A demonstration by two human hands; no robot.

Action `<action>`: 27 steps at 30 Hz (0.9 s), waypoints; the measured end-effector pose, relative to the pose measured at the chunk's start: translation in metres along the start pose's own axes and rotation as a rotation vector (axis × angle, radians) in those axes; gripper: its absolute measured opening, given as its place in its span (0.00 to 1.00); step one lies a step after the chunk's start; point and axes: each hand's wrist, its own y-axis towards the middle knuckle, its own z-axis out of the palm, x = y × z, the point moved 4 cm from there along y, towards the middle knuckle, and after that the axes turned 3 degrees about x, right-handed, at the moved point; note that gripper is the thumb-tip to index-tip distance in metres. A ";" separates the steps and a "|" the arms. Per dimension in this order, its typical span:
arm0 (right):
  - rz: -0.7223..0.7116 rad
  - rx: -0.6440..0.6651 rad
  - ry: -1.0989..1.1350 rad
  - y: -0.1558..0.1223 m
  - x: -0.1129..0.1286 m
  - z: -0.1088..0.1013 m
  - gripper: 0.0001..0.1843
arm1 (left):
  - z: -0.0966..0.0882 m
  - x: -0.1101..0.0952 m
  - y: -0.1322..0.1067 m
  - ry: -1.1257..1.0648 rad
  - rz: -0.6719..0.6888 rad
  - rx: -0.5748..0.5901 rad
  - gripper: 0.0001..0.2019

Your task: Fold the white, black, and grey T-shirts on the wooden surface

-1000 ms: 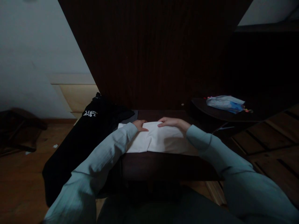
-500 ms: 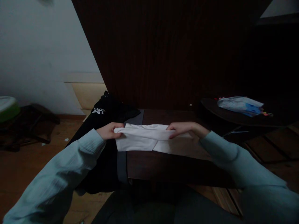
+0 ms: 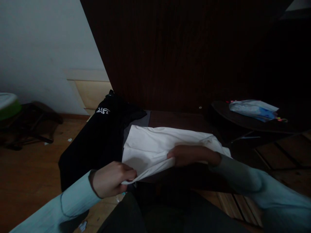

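A dim room: a tall dark wooden panel point(image 3: 184, 51) fills the background, with a pale wall point(image 3: 41, 48) to its left and a wood floor point(image 3: 26, 174) below. In front of the panel stands a low dark table point(image 3: 175, 118), and to its right a round dark side table point(image 3: 245, 121).

A black garment point(image 3: 97, 139) with a small white logo is draped over the left end of the low table and hangs down toward the floor. Beside it, spread across the tabletop, lies a white cloth point(image 3: 155, 145), partly folded, its near edge lifted off the surface and drawn toward the person.

Both arms come in from the bottom in light blue sleeves. The left hand point(image 3: 110, 179) is closed in a loose fist at the near left corner of the cloth, fingers curled tight around the gathered edge, wrist low and close to the body. The right hand point(image 3: 191, 155) reaches in from the right with the forearm angled across the table; its fingers are pinched shut on the same near edge, further along, knuckles up.

On the round side table rests a crumpled blue and clear plastic bag point(image 3: 254, 109); what it holds cannot be made out. At the far left edge, a green and white tub point(image 3: 7, 105) sits on a dark stool point(image 3: 36, 126); its inside is out of view.
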 end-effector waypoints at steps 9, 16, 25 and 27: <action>-0.238 -0.206 -0.286 0.030 0.034 0.057 0.10 | 0.038 0.041 0.013 -0.088 -0.009 -0.124 0.12; -0.216 -0.263 -0.355 0.032 0.041 0.044 0.14 | 0.032 0.113 0.049 0.342 -0.228 -0.366 0.14; -0.180 -0.176 -0.314 0.040 0.040 0.033 0.12 | 0.023 0.098 0.027 0.354 -0.247 -0.276 0.09; -0.179 -0.173 -0.326 0.041 0.041 0.030 0.12 | 0.019 0.105 0.029 0.230 -0.289 -0.222 0.11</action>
